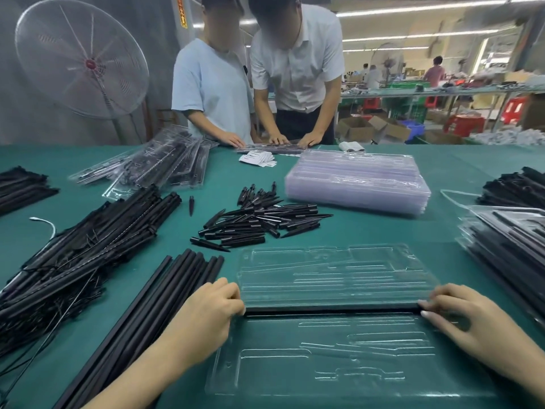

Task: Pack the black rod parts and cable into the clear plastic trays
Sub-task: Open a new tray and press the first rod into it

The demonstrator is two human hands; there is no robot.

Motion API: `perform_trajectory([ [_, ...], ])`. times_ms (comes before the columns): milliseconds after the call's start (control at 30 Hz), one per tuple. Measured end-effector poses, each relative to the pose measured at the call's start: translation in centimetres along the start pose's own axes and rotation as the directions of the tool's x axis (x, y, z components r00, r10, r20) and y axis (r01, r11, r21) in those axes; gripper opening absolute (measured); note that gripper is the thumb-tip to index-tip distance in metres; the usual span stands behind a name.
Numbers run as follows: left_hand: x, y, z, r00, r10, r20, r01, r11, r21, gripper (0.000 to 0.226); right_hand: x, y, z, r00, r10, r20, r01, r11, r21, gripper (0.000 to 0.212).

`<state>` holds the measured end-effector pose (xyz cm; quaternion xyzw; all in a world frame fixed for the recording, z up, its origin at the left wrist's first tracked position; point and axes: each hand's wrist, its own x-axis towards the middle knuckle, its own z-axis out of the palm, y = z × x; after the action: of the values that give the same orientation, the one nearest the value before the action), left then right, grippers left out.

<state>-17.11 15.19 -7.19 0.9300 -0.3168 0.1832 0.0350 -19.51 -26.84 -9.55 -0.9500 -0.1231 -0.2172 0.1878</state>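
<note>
An open clear plastic clamshell tray (333,278) lies on the green table in front of me, its near half (339,361) closest to me. One long black rod (330,309) lies across the tray along the fold between the halves. My left hand (206,314) pinches the rod's left end with curled fingers. My right hand (472,323) holds the right end, fingertips on the rod. Long black rods (153,305) lie in a row to my left. Short pointed black tips (259,216) sit in a heap beyond the tray. Rods with thin cables (88,246) are piled further left.
A stack of clear trays (356,181) stands at the far right centre. Filled trays (507,240) are stacked at the right edge, more filled trays (153,163) at the far left. Two people lean over the table's far edge. A floor fan (82,57) stands behind.
</note>
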Motion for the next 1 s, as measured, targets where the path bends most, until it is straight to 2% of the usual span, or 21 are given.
perform_trajectory([
  [100, -0.3, 0.5, -0.4, 0.993, 0.044, 0.109, -0.057, 0.99, 0.125, 0.034, 0.4, -0.3, 0.3, 0.985, -0.166, -0.047, 0.151, 0.963, -0.224, 0.058],
  [133, -0.5, 0.7, -0.3, 0.988, 0.068, 0.139, -0.091, 0.983, 0.16, 0.032, 0.4, -0.4, 0.7, 0.974, -0.214, -0.07, 0.189, 0.946, -0.262, 0.066],
  [200, -0.7, 1.0, -0.4, 0.979, 0.11, 0.171, -0.145, 0.969, 0.202, 0.025, 0.1, -0.8, 1.5, 0.962, -0.25, -0.105, 0.212, 0.934, -0.286, 0.075],
  [267, -0.3, 0.5, -0.7, 0.987, 0.095, 0.13, -0.115, 0.982, 0.149, 0.02, 0.1, -1.3, 1.8, 0.965, -0.217, -0.148, 0.17, 0.944, -0.282, 0.078],
  [333, 1.0, -1.2, -1.0, 0.999, -0.013, 0.037, 0.013, 1.0, 0.001, 0.022, 0.3, -1.7, 1.9, 0.967, -0.142, -0.21, 0.085, 0.963, -0.257, 0.078],
  [400, 3.5, -3.8, -1.0, 0.972, -0.234, -0.012, 0.234, 0.972, -0.016, 0.03, 0.5, -2.3, 1.6, 0.96, -0.09, -0.265, 0.03, 0.975, -0.221, 0.077],
  [467, 5.9, -7.0, 0.0, 0.914, -0.405, 0.028, 0.395, 0.904, 0.16, 0.038, 0.8, -2.8, 1.4, 0.949, -0.069, -0.307, 0.017, 0.985, -0.169, 0.076],
  [567, 8.2, -10.5, 2.2, 0.819, -0.556, 0.143, 0.473, 0.795, 0.379, 0.044, 0.7, -3.4, 1.4, 0.934, -0.049, -0.355, 0.014, 0.995, -0.1, 0.077],
  [667, 8.9, -12.1, 3.8, 0.788, -0.582, 0.201, 0.454, 0.769, 0.45, 0.048, 0.4, -3.1, 1.6, 0.933, -0.015, -0.359, -0.023, 0.995, -0.101, 0.074],
  [700, 8.9, -12.4, 4.1, 0.795, -0.575, 0.192, 0.442, 0.767, 0.466, 0.049, 0.4, -3.0, 1.5, 0.932, -0.003, -0.362, -0.044, 0.991, -0.123, 0.063],
  [767, 8.6, -12.6, 4.2, 0.837, -0.523, 0.164, 0.389, 0.778, 0.494, 0.047, 0.4, -2.9, 1.2, 0.934, 0.013, -0.358, -0.076, 0.984, -0.163, 0.016],
  [800, 8.4, -12.7, 4.1, 0.867, -0.476, 0.147, 0.346, 0.788, 0.51, 0.045, 0.4, -3.2, 1.2, 0.941, 0.062, -0.332, -0.124, 0.978, -0.17, 0.015],
  [833, 8.0, -12.7, 3.8, 0.897, -0.428, 0.112, 0.323, 0.807, 0.495, 0.044, 0.4, -3.2, 1.3, 0.949, 0.074, -0.307, -0.133, 0.975, -0.177, 0.023],
  [933, 7.1, -12.1, 2.1, 0.924, -0.379, -0.05, 0.376, 0.878, 0.297, 0.034, 0.3, -3.6, 0.9, 0.958, 0.108, -0.267, -0.147, 0.98, -0.134, 0.024],
  [1000, 7.4, -9.9, 0.4, 0.892, -0.431, -0.133, 0.441, 0.896, 0.048, 0.016, 0.2, -3.9, 0.5, 0.962, 0.102, -0.255, -0.125, 0.989, -0.077, 0.018],
])
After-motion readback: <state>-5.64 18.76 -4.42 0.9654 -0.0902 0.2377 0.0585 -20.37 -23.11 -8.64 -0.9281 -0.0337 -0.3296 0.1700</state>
